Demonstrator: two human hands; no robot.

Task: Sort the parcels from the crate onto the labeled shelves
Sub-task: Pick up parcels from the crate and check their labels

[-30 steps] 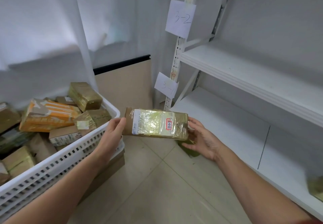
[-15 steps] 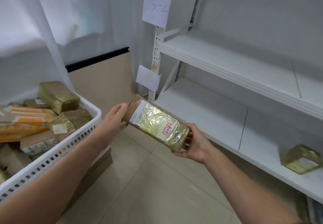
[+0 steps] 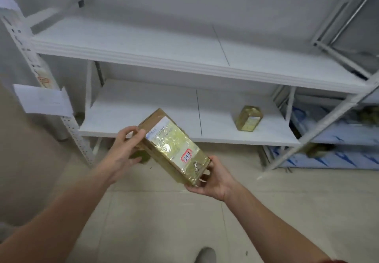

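The parcel [image 3: 174,148], a long box wrapped in shiny tape, is held in the air in front of the lower shelf [image 3: 143,109]. Its long axis runs diagonally, with the far end up-left toward the shelf and the near end down-right. A red-edged sticker [image 3: 187,155] sits near the near end. The left hand [image 3: 125,148] grips the far end and the right hand [image 3: 213,178] cups the near end from below, both arms stretched forward. A smaller parcel [image 3: 249,118] stands on the same shelf to the right. Above is the upper shelf [image 3: 143,43], and below is a pale tiled floor [image 3: 153,211].
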